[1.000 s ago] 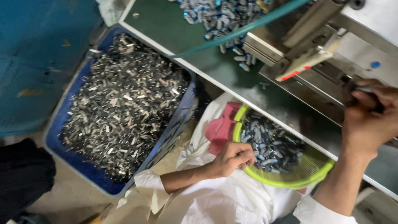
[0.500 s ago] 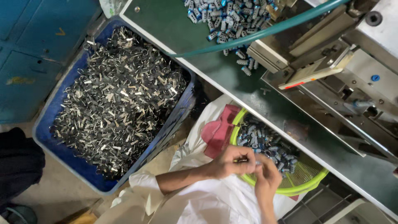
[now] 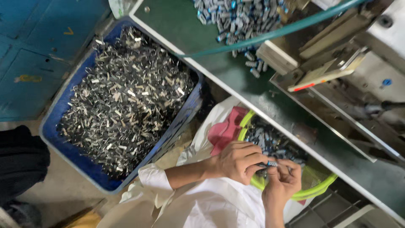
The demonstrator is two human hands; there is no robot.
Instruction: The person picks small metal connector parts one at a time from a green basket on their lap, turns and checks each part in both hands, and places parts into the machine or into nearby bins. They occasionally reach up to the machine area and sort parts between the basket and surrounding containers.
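My left hand (image 3: 237, 161) and my right hand (image 3: 282, 184) meet over my lap, both pinching one small blue-and-silver metal part (image 3: 271, 163) between the fingertips. Just beyond them sits a lime-green basket (image 3: 313, 192) holding several more of these small parts (image 3: 270, 140). A pink cloth (image 3: 225, 128) lies against the basket's left side. My white sleeve covers the left forearm.
A blue crate (image 3: 63, 145) full of small silver metal pieces (image 3: 126, 97) stands on the floor at left. A green workbench (image 3: 219, 69) runs diagonally above, with a pile of bluish parts (image 3: 240, 19), a green hose (image 3: 270, 36) and a grey metal machine (image 3: 350, 84).
My right hand came down from the machine at right to my lap and joined the left hand on the small part. The view shifted slightly.
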